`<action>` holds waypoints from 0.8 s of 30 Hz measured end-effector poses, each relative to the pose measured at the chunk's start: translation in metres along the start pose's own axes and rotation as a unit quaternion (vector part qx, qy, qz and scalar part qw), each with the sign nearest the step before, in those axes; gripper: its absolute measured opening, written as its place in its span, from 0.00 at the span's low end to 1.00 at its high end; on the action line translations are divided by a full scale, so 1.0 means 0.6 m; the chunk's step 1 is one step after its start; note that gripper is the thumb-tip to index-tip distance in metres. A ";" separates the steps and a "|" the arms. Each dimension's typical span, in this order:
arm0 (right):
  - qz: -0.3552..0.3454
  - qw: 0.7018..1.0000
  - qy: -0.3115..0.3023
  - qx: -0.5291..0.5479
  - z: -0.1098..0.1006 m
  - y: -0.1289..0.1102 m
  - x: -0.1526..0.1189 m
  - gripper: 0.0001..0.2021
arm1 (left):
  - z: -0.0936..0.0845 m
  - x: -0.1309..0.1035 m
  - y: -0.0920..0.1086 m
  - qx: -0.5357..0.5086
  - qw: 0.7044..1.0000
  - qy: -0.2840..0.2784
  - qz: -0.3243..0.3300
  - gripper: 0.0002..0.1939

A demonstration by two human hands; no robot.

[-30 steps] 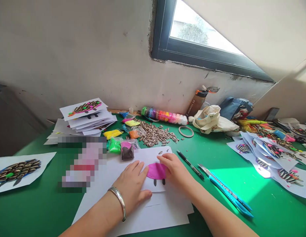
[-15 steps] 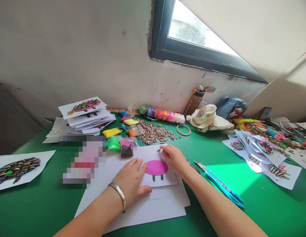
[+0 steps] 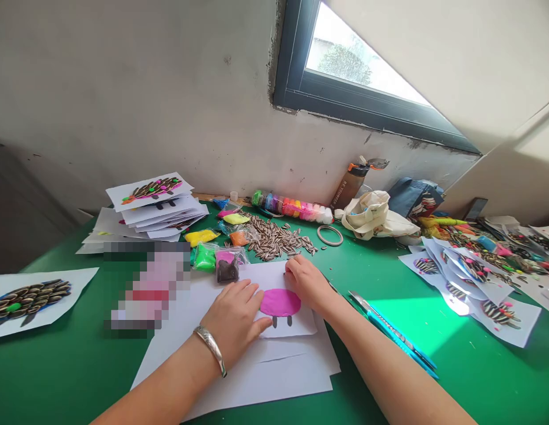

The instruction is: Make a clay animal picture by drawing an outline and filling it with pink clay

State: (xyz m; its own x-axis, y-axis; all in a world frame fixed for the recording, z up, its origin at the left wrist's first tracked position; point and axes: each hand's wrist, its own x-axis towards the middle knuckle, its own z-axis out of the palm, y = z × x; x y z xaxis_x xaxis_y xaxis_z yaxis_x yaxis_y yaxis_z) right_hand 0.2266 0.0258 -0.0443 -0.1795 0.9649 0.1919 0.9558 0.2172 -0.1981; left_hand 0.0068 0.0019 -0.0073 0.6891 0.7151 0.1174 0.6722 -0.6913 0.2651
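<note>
A white card [image 3: 286,328] bears a pink oval [image 3: 280,303] with two dark legs below it. My left hand [image 3: 237,316], with a silver bangle at the wrist, lies with fingers spread on the card's left side. At the card's upper right, my right hand [image 3: 306,282] has its fingers drawn together; whatever they hold is hidden. Larger white sheets [image 3: 296,378] lie underneath. A heap of striped seeds [image 3: 274,236] is just beyond the card.
Clay packets, among them a green one [image 3: 205,257], lie left of the seeds. A stack of cards [image 3: 162,215] stands back left. Blue cutters [image 3: 394,333] lie right of my right arm. A bottle [image 3: 349,184] and cloth bag [image 3: 367,213] are behind.
The seed that showed at my right fingertips is now out of sight, and those fingers are curled more tightly. My left hand has barely moved. The view has shifted slightly.
</note>
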 end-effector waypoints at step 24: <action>0.104 0.945 0.060 0.305 -0.016 -0.004 -0.067 0.06 | 0.019 0.002 -0.016 0.030 0.996 -0.082 -0.013 0.30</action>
State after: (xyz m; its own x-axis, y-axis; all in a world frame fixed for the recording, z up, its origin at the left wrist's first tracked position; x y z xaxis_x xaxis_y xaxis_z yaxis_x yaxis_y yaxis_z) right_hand 0.2339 -0.0150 -0.0422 0.0614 0.9802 0.1884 0.6485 0.1043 -0.7541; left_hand 0.0043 0.0082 -0.0205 0.7033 0.7094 -0.0468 0.7014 -0.6816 0.2084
